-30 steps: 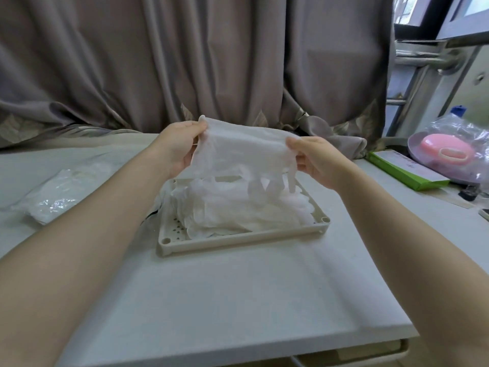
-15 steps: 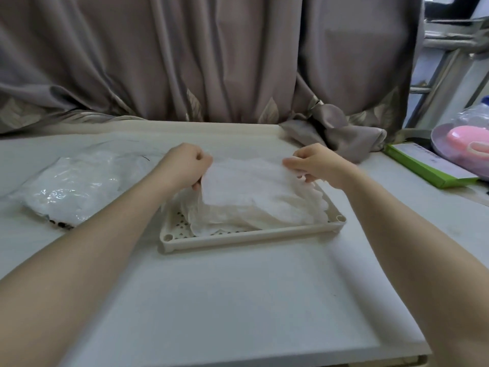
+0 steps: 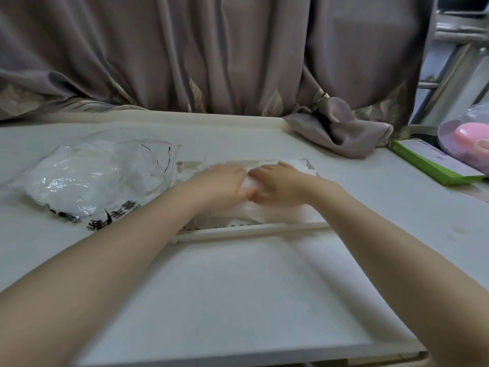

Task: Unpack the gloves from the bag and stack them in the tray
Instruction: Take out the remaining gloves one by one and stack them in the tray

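Both hands have come down since a second ago: the thin white glove that was held stretched in the air between them now lies on the pile, and the hands rest on top of it. Left hand (image 3: pixel 225 188) lies palm down with its fingers straight and close together, pressing flat on the stack of thin white translucent gloves (image 3: pixel 280 215). Right hand (image 3: pixel 277 185) lies just beside it, also palm down with straight fingers, pressing the same stack; the thumbs of the two hands meet or nearly meet in the middle. Neither hand curls round anything.

The gloves sit in the shallow cream plastic tray with a perforated floor (image 3: pixel 251 231), which stands on the pale grey worktop (image 3: pixel 238 300) near its middle. Its near rim shows below the wrists, and one far corner shows just left of the left hand. Some glove material spills toward the tray's right side.

Left of the tray, touching or just short of its left end, lies the crumpled clear plastic bag with black printed lettering (image 3: pixel 87 181), with white contents inside it.

Behind the worktop hangs a grey-brown curtain with a leaf pattern (image 3: pixel 211 54), and a knotted end of it rests on the far right of the worktop. At the right edge lie a flat green-edged box (image 3: pixel 434 165) and a pink object under clear wrap (image 3: pixel 468 136).
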